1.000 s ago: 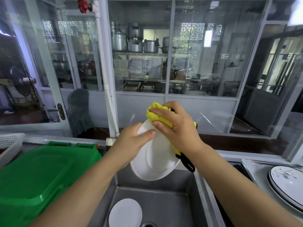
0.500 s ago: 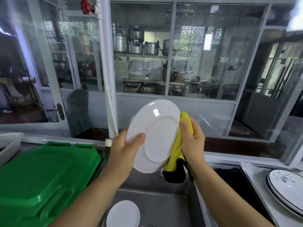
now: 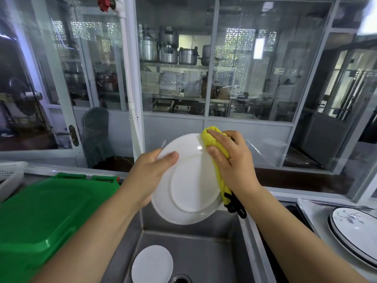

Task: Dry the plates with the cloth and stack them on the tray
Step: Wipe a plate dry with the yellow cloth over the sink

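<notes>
Since half a second ago the yellow cloth [image 3: 214, 144] has climbed from the plate's right edge to its upper right rim, and the white plate [image 3: 189, 180] has tipped a little lower over the sink [image 3: 204, 252], its underside and foot ring facing the camera.

Glazed ceramic like this is likely stiff, fairly light for one hand, breakable if dropped on steel, and slick while wet. The rim is the sensible place to hold it, with the thumb on one face and the fingers on the other.

That is how the left hand [image 3: 149, 172] grips it: the thumb lies across the left rim on the near face, and the fingers curl behind, out of sight. The right hand [image 3: 230, 166] is closed round the bunched cloth, pressing it to the rim; the cloth's tail and a black loop [image 3: 236, 205] hang below the wrist.

A second white plate [image 3: 152, 264] lies in the sink basin near the drain. Patterned plates [image 3: 357, 231] sit stacked on the steel tray [image 3: 310, 211] at the right, well apart from the hands. A green bin lid [image 3: 40, 211] fills the left.
</notes>
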